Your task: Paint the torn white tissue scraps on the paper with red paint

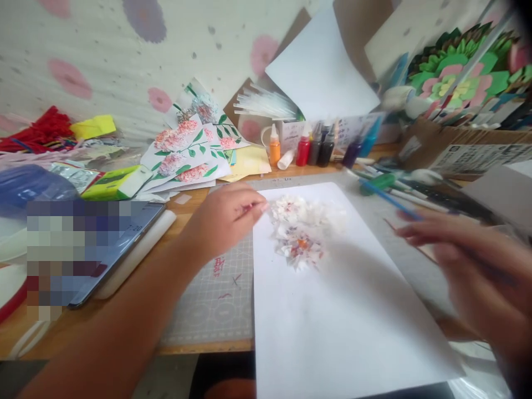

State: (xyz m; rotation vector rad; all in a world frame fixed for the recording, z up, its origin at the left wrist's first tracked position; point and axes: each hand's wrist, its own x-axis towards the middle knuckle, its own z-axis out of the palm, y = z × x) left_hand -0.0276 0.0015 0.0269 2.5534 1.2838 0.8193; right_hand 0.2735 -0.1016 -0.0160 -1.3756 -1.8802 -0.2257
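Observation:
A large white sheet of paper (316, 321) lies on the grey cutting mat (208, 310) and reaches past the table's front edge. White crumpled paper flowers (301, 244) with orange, red and purple flecks sit on its upper part. At the sheet's left edge is my left hand (226, 219), its fingers pinched together beside the flowers; whatever is between them is too small to make out. Off to the right, my right hand (469, 266) is blurred and grips a thin blue stick (390, 199) that looks like a paintbrush, pointing away to the left.
Paint bottles (305, 147) line the back of the table. Flower pictures (187, 152) lie at back left, above a phone (120, 249) and a white roll (141, 257). Several brushes and pens (419, 191) lie right of the sheet, before a cardboard box (465, 149).

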